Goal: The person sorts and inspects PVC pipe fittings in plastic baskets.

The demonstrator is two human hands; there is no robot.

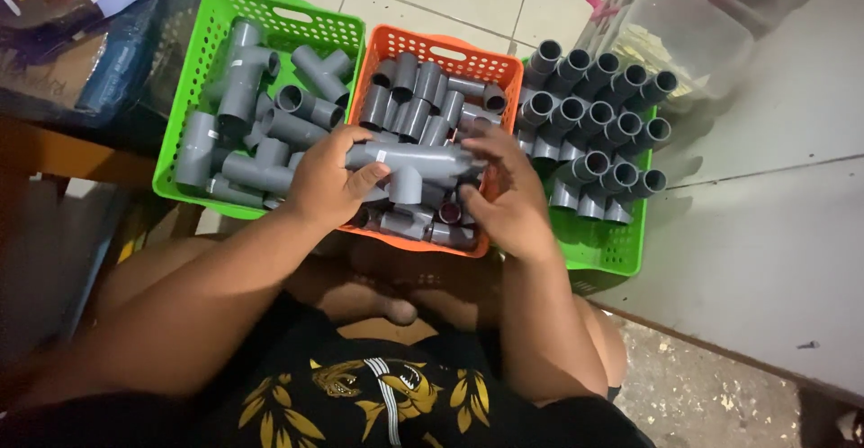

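Head view: both hands hold one grey tee fitting (409, 162) over the orange basket (493, 63). The left hand (328, 178) is clenched round its left end; the right hand (504, 187) grips the right end, fingers curled over the top. The tee lies level, its branch pointing down toward loose short pipes in that basket. Green baskets flank it: the left one (193, 52) with tees, the right one (621, 250) with elbows in rows. To work it well, I judge: brace one end firmly, keep the tee level, fingers clear of the sockets.
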